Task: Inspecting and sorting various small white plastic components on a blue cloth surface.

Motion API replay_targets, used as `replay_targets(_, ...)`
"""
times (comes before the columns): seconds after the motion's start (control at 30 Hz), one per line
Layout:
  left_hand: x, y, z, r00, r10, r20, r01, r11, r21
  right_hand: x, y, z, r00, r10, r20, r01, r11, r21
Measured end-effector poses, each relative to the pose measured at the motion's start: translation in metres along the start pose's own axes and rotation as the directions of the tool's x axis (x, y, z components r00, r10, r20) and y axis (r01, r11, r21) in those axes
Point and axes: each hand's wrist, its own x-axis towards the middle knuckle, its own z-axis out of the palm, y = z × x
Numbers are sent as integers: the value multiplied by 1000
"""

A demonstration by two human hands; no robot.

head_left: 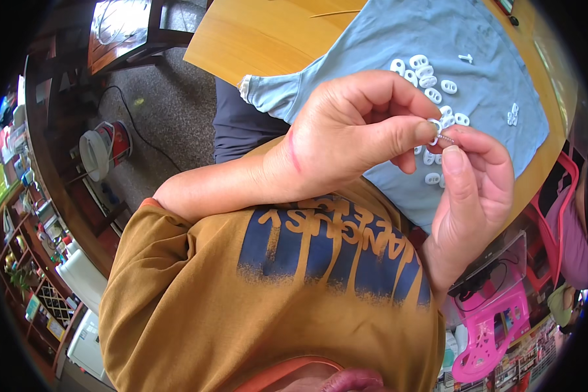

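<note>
Above a blue cloth (503, 78), my two hands meet at the fingertips. The thumb and index finger of my left hand (359, 127) pinch a small white plastic piece (434, 135), mostly covered by the fingers. A tiny ridged metal piece, looking like a spring (446, 138), runs from it to the pinched thumb and finger of my right hand (473, 179). Several white oval cord locks (432, 95) with two holes each lie scattered on the cloth, some behind my hands. Farther off are a small T-shaped white part (465, 59) and a little cluster of white parts (513, 115).
The cloth is spread over a yellow wooden table (261, 39). A bucket (104, 149) stands on the floor at left, with a dark cable (137, 117) nearby. At right are a pink plastic chair (493, 326) and another person's purple sleeve (571, 222).
</note>
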Motion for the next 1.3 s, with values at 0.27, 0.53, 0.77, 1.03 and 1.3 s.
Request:
replay_targets(0.27,0,-1,-1,1000,-8,7,8,999,-31,-1,2,-3,999,16,37,-14,999,-46)
replay_targets(0.53,0,-4,1,1000,25,12,-25,999,41,2,10,-2,985,-155,78,169,961,-220)
replay_targets(0.77,-4,-6,4,990,144,-3,-139,960,244,3,13,0,961,-255,110,278,874,-398)
replay_targets(1.03,-2,-6,3,992,126,-22,-120,979,164,2,8,-1,969,-220,110,245,885,-397)
replay_targets(1.3,-4,-4,2,997,72,-10,-70,987,146,2,7,-3,968,-214,133,249,887,-389)
